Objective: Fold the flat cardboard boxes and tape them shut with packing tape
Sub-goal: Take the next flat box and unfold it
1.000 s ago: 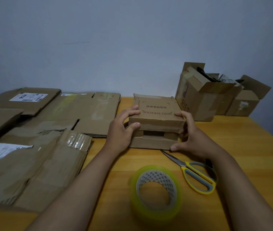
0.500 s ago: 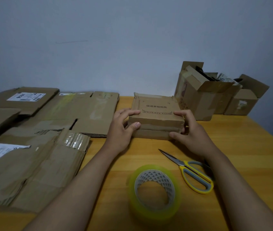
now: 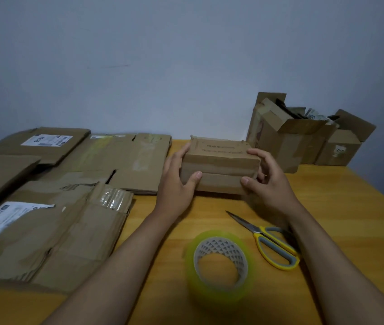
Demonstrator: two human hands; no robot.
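A small brown cardboard box (image 3: 220, 164) with printed text on its top sits at the middle of the wooden table (image 3: 350, 219), its two front flaps closed together. My left hand (image 3: 177, 181) grips its left end, thumb on the front flap. My right hand (image 3: 269, 181) grips its right end, thumb on the front and fingers curled over the top corner. A roll of clear yellowish packing tape (image 3: 220, 263) stands near me. Yellow-handled scissors (image 3: 268, 242) lie to its right.
Several flattened cardboard boxes (image 3: 52, 221) cover the table's left half, some with white labels. Folded open boxes (image 3: 287, 139) with stuff inside stand at the back right by the wall. Bare table lies right of the scissors.
The gap between the small box's front flaps has been pressed shut. Both hands shifted up slightly along the box ends, still holding it.
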